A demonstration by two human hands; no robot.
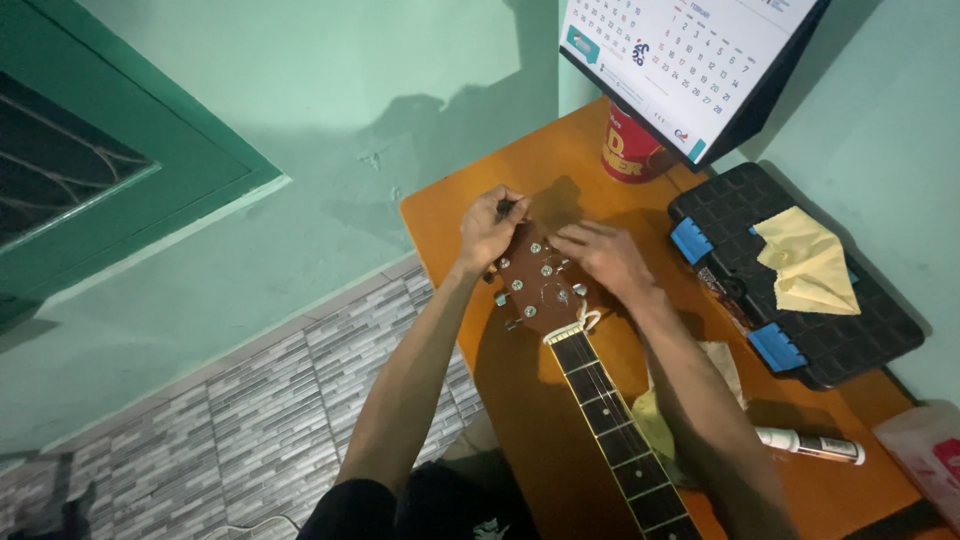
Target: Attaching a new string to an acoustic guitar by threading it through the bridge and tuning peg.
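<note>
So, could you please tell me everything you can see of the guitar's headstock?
The headstock is reddish-brown, wood by its look, with silver tuning posts on its face and pegs along both edges. It lies face up on the orange table, pointing away from the person, and joins a dark fretted neck at a pale nut. The left hand grips its far left corner; the right hand rests on its right edge. No strings can be made out.

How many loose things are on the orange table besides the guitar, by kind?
Yellow cloths: 2
Black toolbox with blue latches: 1
Red can: 1
White tube: 1
Desk calendar: 1
Total: 6
</note>
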